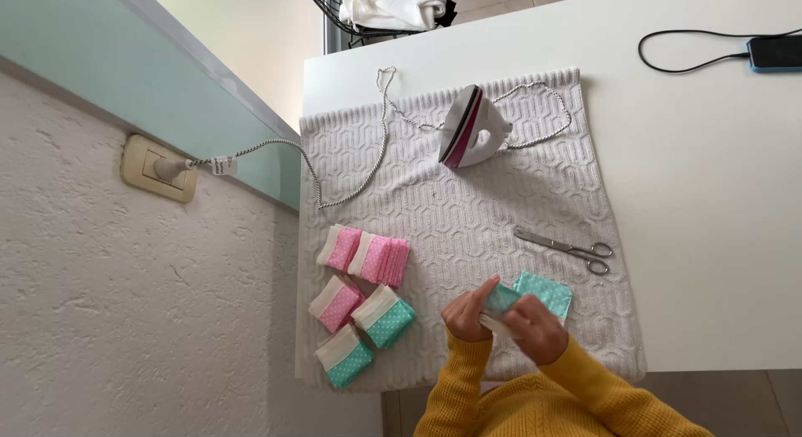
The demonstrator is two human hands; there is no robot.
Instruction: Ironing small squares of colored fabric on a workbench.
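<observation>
Head view: I see both hands on teal fabric piece (535, 295), lying on grey towel (468, 220).
Left hand (468, 313): pinching its edge.
Right hand (535, 328): closed over fold.
Handling: light, soft; I judge corners best.

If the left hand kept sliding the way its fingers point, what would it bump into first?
Probably the scissors. The left hand points up and to the right over the teal fabric; only bare towel lies between, though the exact line is uncertain.
</observation>
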